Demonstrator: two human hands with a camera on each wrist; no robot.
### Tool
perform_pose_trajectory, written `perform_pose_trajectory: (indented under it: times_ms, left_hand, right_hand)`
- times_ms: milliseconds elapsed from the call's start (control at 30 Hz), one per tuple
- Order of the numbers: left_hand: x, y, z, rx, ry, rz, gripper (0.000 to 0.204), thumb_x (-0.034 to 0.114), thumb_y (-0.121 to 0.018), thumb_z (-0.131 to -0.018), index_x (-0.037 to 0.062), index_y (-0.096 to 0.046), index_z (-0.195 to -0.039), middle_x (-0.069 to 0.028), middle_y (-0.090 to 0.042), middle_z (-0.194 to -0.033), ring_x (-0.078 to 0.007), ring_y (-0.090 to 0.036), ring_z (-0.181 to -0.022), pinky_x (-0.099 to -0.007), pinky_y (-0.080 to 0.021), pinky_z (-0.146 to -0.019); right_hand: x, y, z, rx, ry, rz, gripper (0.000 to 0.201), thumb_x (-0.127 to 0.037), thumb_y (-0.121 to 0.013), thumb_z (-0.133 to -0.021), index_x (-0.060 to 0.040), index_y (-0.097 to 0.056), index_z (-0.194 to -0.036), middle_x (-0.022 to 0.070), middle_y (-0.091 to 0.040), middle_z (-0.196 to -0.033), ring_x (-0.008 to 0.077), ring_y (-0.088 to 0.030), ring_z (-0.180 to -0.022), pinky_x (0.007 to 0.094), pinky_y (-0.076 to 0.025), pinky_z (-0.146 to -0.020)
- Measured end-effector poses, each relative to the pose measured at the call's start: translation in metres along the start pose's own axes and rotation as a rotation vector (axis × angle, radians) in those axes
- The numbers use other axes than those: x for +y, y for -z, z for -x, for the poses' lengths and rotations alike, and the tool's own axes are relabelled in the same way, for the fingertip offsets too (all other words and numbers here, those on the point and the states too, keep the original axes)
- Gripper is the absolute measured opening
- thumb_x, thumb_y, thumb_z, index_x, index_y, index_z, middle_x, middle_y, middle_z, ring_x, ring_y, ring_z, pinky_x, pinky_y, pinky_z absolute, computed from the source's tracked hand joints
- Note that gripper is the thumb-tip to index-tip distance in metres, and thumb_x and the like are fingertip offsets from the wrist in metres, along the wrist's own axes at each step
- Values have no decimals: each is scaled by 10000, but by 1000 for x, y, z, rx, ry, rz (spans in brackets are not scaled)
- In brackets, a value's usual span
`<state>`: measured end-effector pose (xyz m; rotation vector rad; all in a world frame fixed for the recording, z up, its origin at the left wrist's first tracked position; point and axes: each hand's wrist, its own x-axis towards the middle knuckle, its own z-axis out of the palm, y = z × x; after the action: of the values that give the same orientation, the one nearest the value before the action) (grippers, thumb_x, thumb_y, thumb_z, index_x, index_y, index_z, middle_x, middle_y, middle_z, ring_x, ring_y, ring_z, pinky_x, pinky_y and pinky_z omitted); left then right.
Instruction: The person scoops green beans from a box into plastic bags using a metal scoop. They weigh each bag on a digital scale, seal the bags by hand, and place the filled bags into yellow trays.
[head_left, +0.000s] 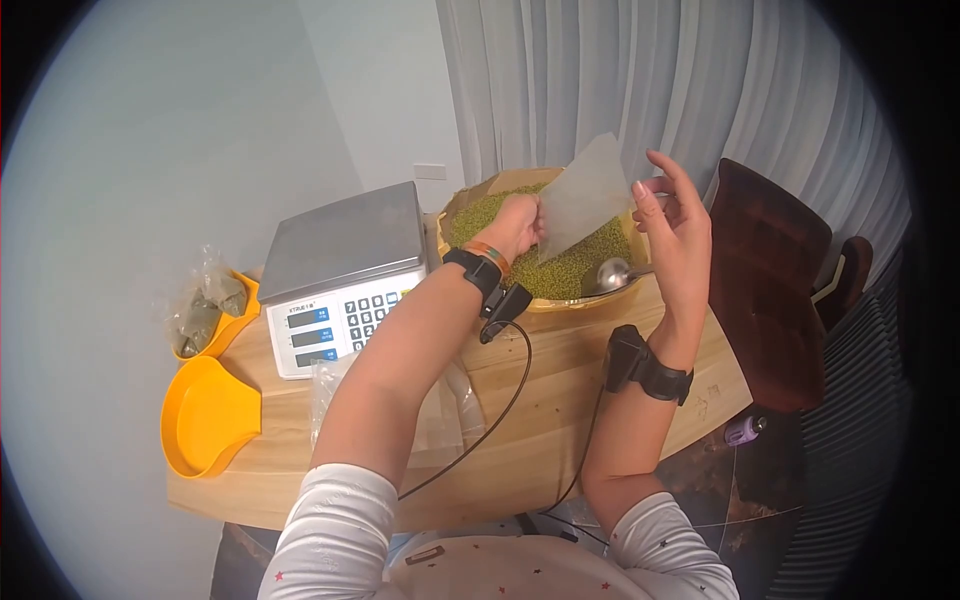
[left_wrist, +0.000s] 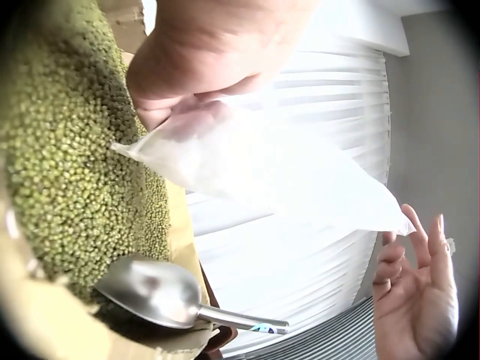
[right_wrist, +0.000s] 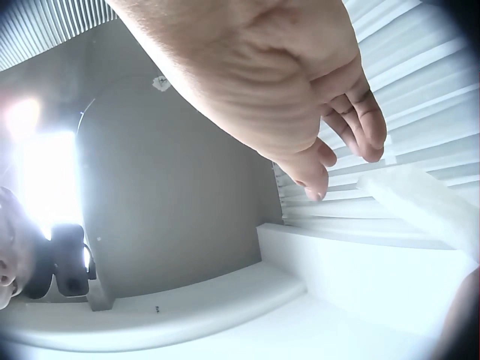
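My left hand (head_left: 520, 222) pinches one end of a translucent plastic bag (head_left: 590, 190) above a large sack of green mung beans (head_left: 570, 275). In the left wrist view the thin bag (left_wrist: 270, 172) stretches out from the fingers, flat-looking. My right hand (head_left: 685, 225) is raised beside its other end, fingers relaxed and spread, with the fingertips right at the bag's corner in the left wrist view. A metal scoop (left_wrist: 154, 292) lies on the beans at the sack's rim, its handle sticking out over the edge.
A white digital scale (head_left: 345, 240) with a grey plate stands left of the sack. Further left are a yellow scoop-shaped tray (head_left: 185, 420) and another holding bagged items (head_left: 205, 310). More clear plastic bags (head_left: 440, 420) lie in front of the scale. A dark chair (head_left: 765, 270) stands to the right.
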<state>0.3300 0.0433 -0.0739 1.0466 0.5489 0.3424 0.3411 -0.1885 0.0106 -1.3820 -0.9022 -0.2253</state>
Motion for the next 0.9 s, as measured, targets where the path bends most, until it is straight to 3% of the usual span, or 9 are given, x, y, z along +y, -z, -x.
perform_pose_trajectory:
  times_ms: [200,267,400,500,600,667,767,800,900]
  left_hand:
    - [4,-2,2,-37,5,26,227,190,-377,-1005,98,-493,-833,-18,-467,-687,-140,-435,-543,-274,-402,-464]
    - [6,-4,5,-66,-44,39,209,221,-373,-1017,72,-508,-959,-45,-517,-747,-159,-495,-595,-289,-446,-498]
    - [16,-10,32,-4,-149,-113,286,269,-347,-1054,54,-533,-1025,-48,-557,-775,-156,-544,-634,-284,-511,-552]
    - [28,-3,40,-82,-160,-148,265,257,-363,-1037,39,-505,-1085,-93,-595,-866,-175,-593,-681,-301,-550,-594]
    - [46,2,64,-13,-222,-179,287,168,-410,-1006,19,-440,-1250,-123,-605,-924,-178,-605,-679,-315,-567,-606]
    - [56,8,85,22,-362,-298,445,70,-454,-976,57,-335,-1405,-129,-607,-931,-177,-623,-695,-321,-588,-629]
    - [76,29,121,14,-389,-403,594,-12,-457,-955,125,-234,-1488,-130,-606,-932,-175,-637,-721,-322,-603,-654]
    - [80,35,137,58,-391,-419,502,-13,-457,-963,120,-367,-1438,-101,-611,-936,-155,-641,-728,-296,-603,-675]
    - [98,69,180,30,-309,-564,356,15,-469,-972,72,-537,-1316,-59,-609,-931,-128,-634,-718,-272,-590,-686]
  right_hand:
    - [4,0,1,-19,39,145,461,14,-639,-873,-90,-595,-1320,56,-583,-968,111,-535,-753,265,-497,-709]
    - [6,2,1,-18,41,166,483,39,-615,-863,-113,-598,-1321,62,-578,-967,118,-533,-748,268,-496,-713]
    - [10,10,1,-15,29,244,502,67,-559,-852,-153,-623,-1299,88,-574,-960,149,-539,-736,285,-492,-717]
    - [28,18,-2,-55,48,282,478,58,-534,-853,-155,-649,-1265,112,-583,-960,172,-552,-724,297,-488,-719]
    - [30,17,-3,-117,35,321,422,44,-523,-843,-93,-672,-1213,129,-594,-947,184,-563,-718,303,-485,-712]
    - [29,13,-3,-179,65,305,379,33,-528,-831,-27,-674,-1176,128,-594,-901,179,-569,-723,303,-480,-701]
    - [13,0,2,-332,7,207,358,24,-531,-838,-2,-669,-1167,121,-585,-865,176,-572,-727,303,-476,-697]
    - [4,-5,6,-379,21,192,331,21,-538,-844,29,-660,-1152,115,-566,-835,182,-569,-731,303,-468,-698]
    - [-4,-18,14,-557,146,191,313,19,-541,-858,41,-646,-1151,115,-555,-829,195,-570,-734,311,-460,-701]
